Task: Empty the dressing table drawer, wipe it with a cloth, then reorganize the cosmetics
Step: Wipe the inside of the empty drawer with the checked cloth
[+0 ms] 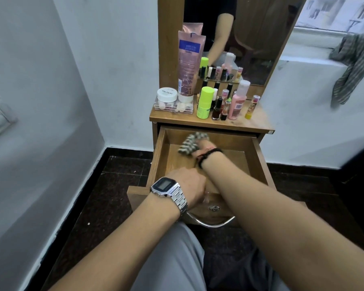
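The wooden drawer (259,160) of the dressing table is pulled out and holds nothing but a striped cloth (189,143). My right hand (202,149) reaches deep inside and grips that cloth against the drawer's bottom near the back; the cloth is blurred. My left hand (189,183), with a metal watch on the wrist, grips the drawer's front edge with curled fingers. The cosmetics stand on the table top (259,122): a tall pink tube (188,64), a white jar (167,95), a lime-green stick (205,102), a pink bottle (237,100), a small yellow-based tube (252,107) and several nail polish bottles (218,108).
A mirror (250,38) rises behind the table top. A clear organizer box (172,107) sits under the jar and tube. Another striped cloth (353,66) hangs over the window ledge at right. White walls flank the table; the floor is dark tile. My grey-trousered knee is below the drawer handle (210,222).
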